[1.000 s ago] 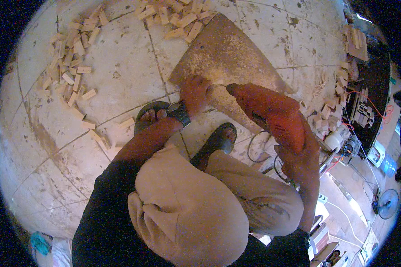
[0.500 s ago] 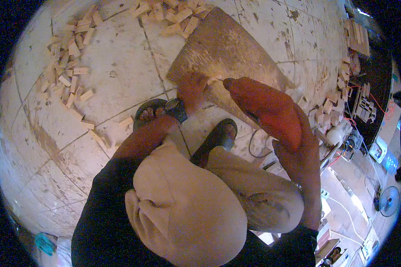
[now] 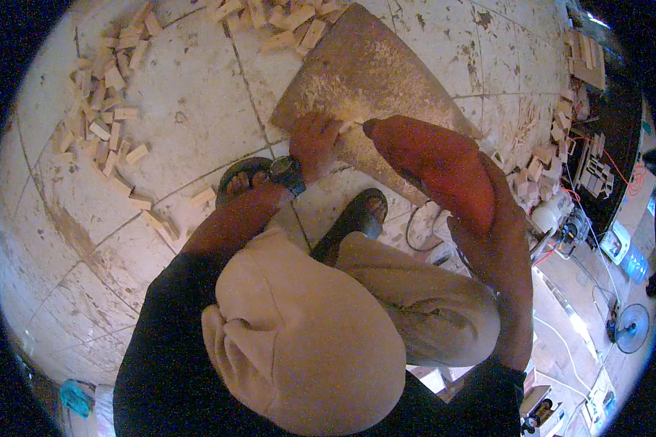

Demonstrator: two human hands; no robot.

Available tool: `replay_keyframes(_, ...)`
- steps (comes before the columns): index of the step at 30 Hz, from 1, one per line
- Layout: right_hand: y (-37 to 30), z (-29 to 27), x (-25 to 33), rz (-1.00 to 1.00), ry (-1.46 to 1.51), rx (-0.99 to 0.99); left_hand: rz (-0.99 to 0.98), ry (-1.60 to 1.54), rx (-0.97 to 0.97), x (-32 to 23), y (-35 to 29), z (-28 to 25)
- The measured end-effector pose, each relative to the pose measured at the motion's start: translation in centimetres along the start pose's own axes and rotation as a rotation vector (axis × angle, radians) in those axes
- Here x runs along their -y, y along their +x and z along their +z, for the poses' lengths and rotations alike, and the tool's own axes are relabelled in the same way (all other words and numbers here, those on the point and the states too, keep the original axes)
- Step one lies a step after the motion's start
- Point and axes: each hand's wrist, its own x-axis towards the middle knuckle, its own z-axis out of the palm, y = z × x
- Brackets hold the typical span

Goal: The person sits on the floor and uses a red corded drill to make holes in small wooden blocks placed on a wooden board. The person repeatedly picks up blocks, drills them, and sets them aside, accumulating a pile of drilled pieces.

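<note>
Floor (image 3: 160, 95) is pale worn tile with dark grout lines, dusty and stained. Brown board (image 3: 372, 73) lies flat on it ahead of the person, coated in sawdust. Left hand (image 3: 315, 142) presses a small pale wood piece (image 3: 350, 125) onto the board's near edge, grip pinched on the piece. Right hand (image 3: 503, 218) wraps the orange power drill (image 3: 434, 164), grip closed around its body; the drill's nose points left at the wood piece, just beside the left fingers. Bit itself too small to make out. Wristwatch (image 3: 286, 171) on the left wrist. Sandalled feet (image 3: 357, 218) on the tile below the board, one each side of the left forearm. Scattered wood offcuts (image 3: 102, 124) spread over the floor upper left, more along the top edge near the board. Right side is cluttered: more wood blocks (image 3: 561, 138), a white bottle (image 3: 550, 215), an orange cable (image 3: 619, 167), a small fan (image 3: 629, 328) lower right.
</note>
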Motion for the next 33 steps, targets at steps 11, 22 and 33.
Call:
replay_keyframes(11,1.3,0.2,-1.4,0.008,0.054,0.117,0.050,0.037,0.001,0.2,0.1,0.1)
replay_keyframes(22,2.9,2.2,-3.7,0.053,0.064,0.181,-0.179,-0.144,0.162,1.0,0.2,1.5)
replay_keyframes(33,1.2,2.6,-5.0,-0.099,0.189,0.048,0.044,0.164,0.199,0.8,0.2,1.3)
